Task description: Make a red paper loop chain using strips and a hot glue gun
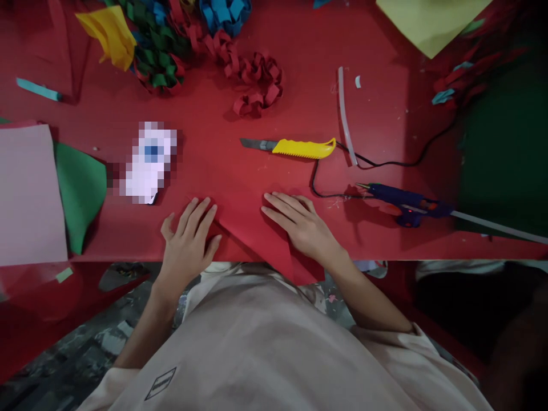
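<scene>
A red sheet of paper [261, 237] lies folded at the front edge of the red table, one corner hanging over the edge. Flat on its right part rests my right hand [299, 222], fingers stretched out toward the left. My left hand [188, 237] is at the paper's left side, fingers spread and pressed down; whether it touches paper or bare table I cannot tell. Beyond both hands lies a yellow box cutter [303, 149] with its blade out, pointing left. A blue glue gun [406, 201] with a glue stick in its back lies to the right of my right hand.
A blurred-out phone [149, 162] lies left of centre. Paper chains [252, 80] are heaped at the back. Pink paper [32, 194] and green paper [81, 191] lie at the left. A loose glue stick [346, 117] and a black cord [402, 164] are right of centre.
</scene>
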`<action>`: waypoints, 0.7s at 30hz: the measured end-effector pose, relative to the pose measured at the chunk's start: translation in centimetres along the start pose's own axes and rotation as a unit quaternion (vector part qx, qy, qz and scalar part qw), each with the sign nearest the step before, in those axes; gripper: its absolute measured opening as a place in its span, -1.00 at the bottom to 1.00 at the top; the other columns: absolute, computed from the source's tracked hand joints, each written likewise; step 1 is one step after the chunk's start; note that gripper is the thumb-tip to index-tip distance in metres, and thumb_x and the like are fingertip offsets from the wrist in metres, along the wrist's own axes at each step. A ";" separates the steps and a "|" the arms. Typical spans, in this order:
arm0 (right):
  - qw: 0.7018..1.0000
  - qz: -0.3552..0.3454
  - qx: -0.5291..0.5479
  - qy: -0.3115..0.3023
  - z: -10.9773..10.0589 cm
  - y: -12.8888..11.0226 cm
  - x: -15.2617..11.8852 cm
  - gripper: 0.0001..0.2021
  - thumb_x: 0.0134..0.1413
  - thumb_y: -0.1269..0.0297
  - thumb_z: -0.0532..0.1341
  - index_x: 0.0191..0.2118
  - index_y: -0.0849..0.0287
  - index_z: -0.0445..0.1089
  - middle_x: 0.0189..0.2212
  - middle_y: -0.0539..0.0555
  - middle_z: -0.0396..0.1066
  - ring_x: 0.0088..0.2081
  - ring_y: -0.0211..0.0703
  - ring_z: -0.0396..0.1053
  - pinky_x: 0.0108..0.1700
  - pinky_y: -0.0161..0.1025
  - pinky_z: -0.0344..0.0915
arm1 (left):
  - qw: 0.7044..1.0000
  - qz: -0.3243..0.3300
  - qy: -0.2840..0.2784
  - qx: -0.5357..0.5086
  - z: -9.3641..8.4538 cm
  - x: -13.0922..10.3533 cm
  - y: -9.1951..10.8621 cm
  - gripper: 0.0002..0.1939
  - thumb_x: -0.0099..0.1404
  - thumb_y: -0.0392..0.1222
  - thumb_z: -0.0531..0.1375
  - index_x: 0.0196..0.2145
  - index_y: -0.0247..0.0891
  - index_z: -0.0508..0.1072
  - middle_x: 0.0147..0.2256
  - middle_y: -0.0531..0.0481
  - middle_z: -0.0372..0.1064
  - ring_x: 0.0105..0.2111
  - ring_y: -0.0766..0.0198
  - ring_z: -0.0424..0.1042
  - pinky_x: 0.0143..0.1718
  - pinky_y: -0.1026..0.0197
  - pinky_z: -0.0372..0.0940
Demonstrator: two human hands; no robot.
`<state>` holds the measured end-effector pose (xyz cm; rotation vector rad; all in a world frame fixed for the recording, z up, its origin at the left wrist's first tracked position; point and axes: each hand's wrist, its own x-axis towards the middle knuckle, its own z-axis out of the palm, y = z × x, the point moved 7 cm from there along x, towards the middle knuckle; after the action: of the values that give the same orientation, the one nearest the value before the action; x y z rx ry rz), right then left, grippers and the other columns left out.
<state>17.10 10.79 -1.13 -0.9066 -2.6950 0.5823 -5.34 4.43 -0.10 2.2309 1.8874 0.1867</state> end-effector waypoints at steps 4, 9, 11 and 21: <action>1.000 0.000 -0.002 0.005 0.0 0.0 0.0 -0.44 0.33 0.61 -0.03 0.35 0.12 0.23 0.40 0.16 0.17 0.42 0.01 0.12 0.32 0.09 0.15 | 1.000 0.015 -0.001 0.003 -0.1 0.0 -0.3 -0.31 0.45 -0.09 0.11 0.45 -0.10 0.01 0.39 -0.18 0.12 0.40 -0.07 0.10 0.38 -0.21 -0.26; 1.000 0.005 0.010 0.000 0.0 0.1 0.0 -0.41 0.31 0.62 -0.02 0.37 0.06 0.21 0.40 0.15 0.16 0.43 0.01 0.11 0.32 0.11 0.15 | 1.000 0.018 0.001 0.000 -0.3 0.0 -0.6 -0.32 0.46 -0.09 0.10 0.45 -0.11 -0.01 0.39 -0.21 0.11 0.38 -0.05 0.14 0.38 -0.22 -0.23; 1.000 0.004 0.009 0.000 0.0 0.1 0.0 -0.41 0.30 0.64 -0.03 0.36 0.09 0.23 0.40 0.16 0.16 0.43 0.01 0.11 0.32 0.11 0.15 | 1.000 0.018 -0.009 0.006 -0.4 -0.1 -0.8 -0.35 0.46 -0.08 0.09 0.44 -0.07 0.04 0.41 -0.20 0.08 0.39 -0.05 0.13 0.38 -0.22 -0.22; 1.000 0.002 0.016 -0.007 0.1 0.1 0.0 -0.42 0.31 0.61 -0.02 0.35 0.07 0.24 0.41 0.16 0.15 0.44 0.00 0.07 0.33 0.14 0.15 | 0.995 0.083 -0.032 0.033 -0.8 -0.1 -2.9 -0.43 0.47 0.09 0.06 0.38 0.14 0.13 0.43 -0.09 0.03 0.43 -0.11 0.00 0.39 -0.31 -0.26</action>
<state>17.10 10.88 -1.31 -0.9042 -2.6883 0.6326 -8.31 4.85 -0.02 2.4093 1.6991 0.0782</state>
